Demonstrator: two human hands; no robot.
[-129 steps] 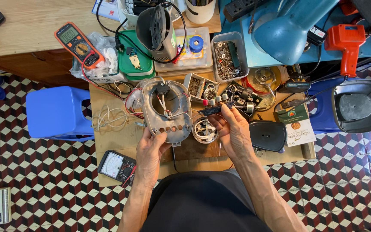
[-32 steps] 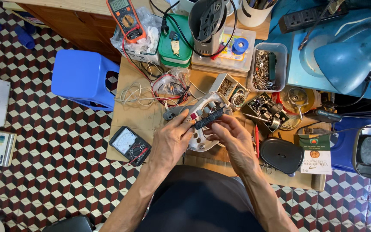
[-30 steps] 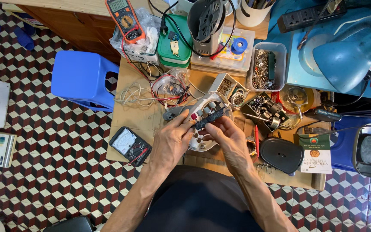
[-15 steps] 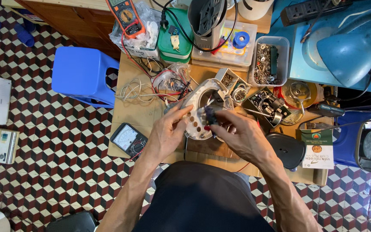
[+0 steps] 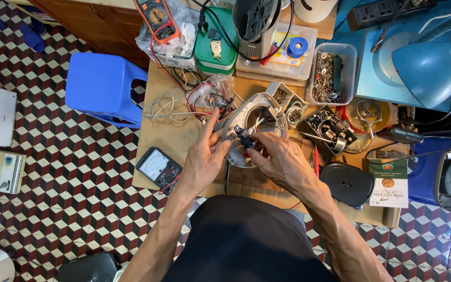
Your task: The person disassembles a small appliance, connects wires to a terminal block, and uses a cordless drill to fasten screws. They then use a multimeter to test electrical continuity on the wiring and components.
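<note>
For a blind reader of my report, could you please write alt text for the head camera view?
Seen from above, a person's left hand and right hand hold a small dark part over an opened white appliance housing on a cluttered wooden workbench. Around it lie two multimeters, loose wires and a tray of screws; a blue stool stands on the checkered floor.

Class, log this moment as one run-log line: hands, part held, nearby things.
left hand: steadies grey appliance housing | right hand: pinches small dark part | nearby: analog meter
</note>
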